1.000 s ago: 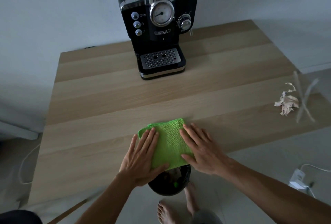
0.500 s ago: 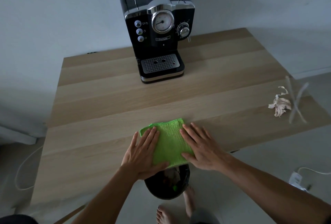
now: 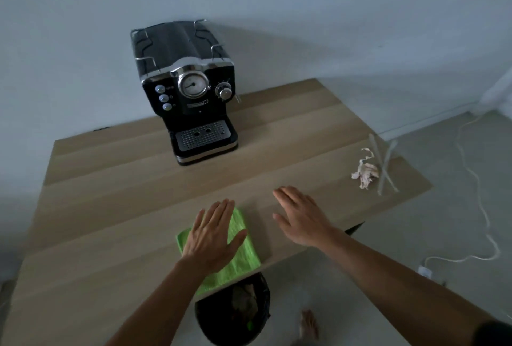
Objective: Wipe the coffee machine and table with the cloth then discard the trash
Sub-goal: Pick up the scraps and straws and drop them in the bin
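A folded green cloth point(image 3: 241, 246) lies flat at the near edge of the wooden table point(image 3: 116, 207). My left hand point(image 3: 213, 232) rests on it with straight fingers. My right hand point(image 3: 302, 218) hovers flat over bare wood to the cloth's right, off the cloth. The black coffee machine point(image 3: 191, 93) stands at the back of the table by the wall. Crumpled pale trash point(image 3: 364, 172) and two clear plastic strips point(image 3: 383, 164) lie near the table's right edge.
A black bin point(image 3: 235, 315) with trash inside stands on the floor just under the table's near edge, below the cloth. My bare foot point(image 3: 309, 325) is beside it. White cables point(image 3: 476, 193) trail over the floor at the right.
My right hand has lifted off the cloth and moved to the right. The left hand stays on the cloth. The camera has tilted up, so the machine's top shows.
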Demonstrator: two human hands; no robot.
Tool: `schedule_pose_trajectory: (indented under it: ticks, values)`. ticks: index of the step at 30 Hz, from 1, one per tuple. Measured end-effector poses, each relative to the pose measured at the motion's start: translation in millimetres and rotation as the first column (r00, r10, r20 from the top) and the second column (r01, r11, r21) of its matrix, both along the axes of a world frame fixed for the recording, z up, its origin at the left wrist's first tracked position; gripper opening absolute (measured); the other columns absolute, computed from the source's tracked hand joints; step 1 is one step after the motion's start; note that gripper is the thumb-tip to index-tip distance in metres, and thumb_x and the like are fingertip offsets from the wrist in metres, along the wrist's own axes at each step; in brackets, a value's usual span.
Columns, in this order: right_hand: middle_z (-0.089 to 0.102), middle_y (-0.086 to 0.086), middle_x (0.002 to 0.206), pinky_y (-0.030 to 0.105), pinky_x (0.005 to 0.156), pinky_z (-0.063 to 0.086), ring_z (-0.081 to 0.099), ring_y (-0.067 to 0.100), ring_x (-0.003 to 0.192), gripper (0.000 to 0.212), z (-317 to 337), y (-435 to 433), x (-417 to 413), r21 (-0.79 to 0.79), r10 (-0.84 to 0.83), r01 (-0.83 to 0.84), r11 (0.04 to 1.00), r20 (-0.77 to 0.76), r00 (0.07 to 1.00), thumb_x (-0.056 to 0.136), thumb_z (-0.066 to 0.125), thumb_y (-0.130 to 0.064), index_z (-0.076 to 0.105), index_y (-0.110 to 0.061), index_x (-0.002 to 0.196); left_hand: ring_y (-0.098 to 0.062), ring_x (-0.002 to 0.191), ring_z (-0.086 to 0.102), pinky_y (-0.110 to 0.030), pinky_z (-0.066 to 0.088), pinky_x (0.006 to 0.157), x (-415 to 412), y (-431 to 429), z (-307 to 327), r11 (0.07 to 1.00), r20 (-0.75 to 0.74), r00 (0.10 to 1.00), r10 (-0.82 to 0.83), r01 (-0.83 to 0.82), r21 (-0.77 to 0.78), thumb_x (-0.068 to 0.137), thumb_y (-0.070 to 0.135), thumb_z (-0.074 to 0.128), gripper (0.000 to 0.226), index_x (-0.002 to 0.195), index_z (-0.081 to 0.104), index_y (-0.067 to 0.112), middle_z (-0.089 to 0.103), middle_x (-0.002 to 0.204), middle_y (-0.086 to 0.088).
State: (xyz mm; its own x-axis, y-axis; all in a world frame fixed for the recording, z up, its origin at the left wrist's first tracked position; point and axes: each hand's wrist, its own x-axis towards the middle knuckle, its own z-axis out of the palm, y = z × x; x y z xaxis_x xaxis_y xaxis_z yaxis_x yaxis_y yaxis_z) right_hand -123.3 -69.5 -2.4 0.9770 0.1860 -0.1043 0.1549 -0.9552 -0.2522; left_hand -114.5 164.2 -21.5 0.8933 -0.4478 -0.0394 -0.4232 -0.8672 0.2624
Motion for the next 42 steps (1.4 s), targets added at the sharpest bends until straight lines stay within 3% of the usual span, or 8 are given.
schedule_pose_trajectory:
  ticks: [4,8,18,21,25,33,38,42]
  values:
    - [0.019,0.000,0.154,0.036,0.112,0.019,0.014,0.018,0.142,0.061,11,-59,8,0.002,-0.120,0.120,0.993,0.000,0.993,0.093,0.024,-0.046,0.018,-0.017,0.147,-0.026,0.138,0.035,-0.042,0.022,0.113,27,-67,20,0.996,0.022,0.997,-0.071,0.072,-0.051,0.084,0.067,0.019,0.083,0.147,0.034,0.014,0.039,0.150,-0.005]
    - [0.025,0.002,0.151,0.038,0.112,0.024,0.022,0.021,0.140,0.068,10,-126,16,0.004,-0.219,0.219,0.976,0.005,0.976,0.086,0.017,-0.051,0.021,-0.018,0.145,-0.020,0.143,0.024,-0.037,0.014,0.115,54,-142,22,0.992,0.048,0.991,-0.122,0.123,-0.040,0.082,0.069,0.010,0.085,0.150,0.023,0.019,0.029,0.155,-0.002]
    - [0.049,0.004,0.129,0.040,0.088,0.041,0.049,0.029,0.114,0.047,-13,-260,26,0.002,-0.429,0.429,0.903,0.034,0.903,0.085,0.049,-0.031,0.040,-0.024,0.130,-0.019,0.143,0.021,-0.034,0.014,0.114,82,-301,1,0.963,-0.051,0.962,-0.270,0.270,-0.002,0.075,0.066,0.000,0.090,0.152,0.014,0.021,0.020,0.158,0.000]
    - [0.043,0.006,0.134,0.039,0.091,0.039,0.044,0.028,0.118,0.050,-25,-283,33,-0.040,-0.452,0.451,0.891,0.004,0.892,0.091,0.047,-0.034,0.034,-0.021,0.138,-0.023,0.135,0.037,-0.039,0.028,0.108,87,-333,-6,0.956,-0.056,0.955,-0.291,0.292,0.009,0.079,0.062,0.012,0.082,0.148,0.029,0.020,0.034,0.152,-0.002]
    - [0.046,0.007,0.129,0.037,0.089,0.040,0.045,0.028,0.116,0.046,-37,-297,45,-0.036,-0.474,0.473,0.880,-0.027,0.880,0.092,0.045,-0.034,0.035,-0.023,0.137,-0.026,0.095,0.066,-0.039,0.052,0.077,92,-363,-20,0.952,0.074,0.949,-0.307,0.306,0.033,0.081,0.051,0.040,0.056,0.127,0.057,0.023,0.063,0.123,-0.003]
    - [0.056,0.012,0.109,0.036,0.078,0.044,0.055,0.032,0.101,0.020,-42,-306,68,0.018,-0.517,0.519,0.854,-0.071,0.853,0.095,0.041,-0.019,0.052,-0.012,0.111,-0.022,0.059,0.065,-0.030,0.049,0.047,96,-385,-35,0.969,0.087,0.966,-0.245,0.241,0.052,0.081,0.041,0.043,0.030,0.093,0.070,0.034,0.067,0.080,0.004]
    - [0.061,0.015,0.103,0.035,0.075,0.045,0.059,0.034,0.095,0.023,-40,-305,74,0.043,-0.525,0.526,0.850,-0.027,0.851,0.094,0.038,-0.008,0.056,-0.007,0.107,-0.020,0.059,0.065,-0.028,0.048,0.041,97,-379,-27,0.979,0.123,0.974,-0.189,0.196,-0.051,0.080,0.039,0.048,0.027,0.093,0.071,0.034,0.066,0.079,0.007]
    - [0.063,0.015,0.098,0.032,0.072,0.044,0.060,0.034,0.091,0.021,-35,-299,68,0.093,-0.522,0.523,0.847,-0.034,0.852,0.091,0.043,-0.007,0.061,-0.007,0.102,-0.022,0.062,0.066,-0.031,0.050,0.042,92,-361,-14,0.979,0.144,0.980,-0.140,0.159,-0.127,0.074,0.026,0.077,0.021,0.094,0.072,0.031,0.067,0.081,0.006]
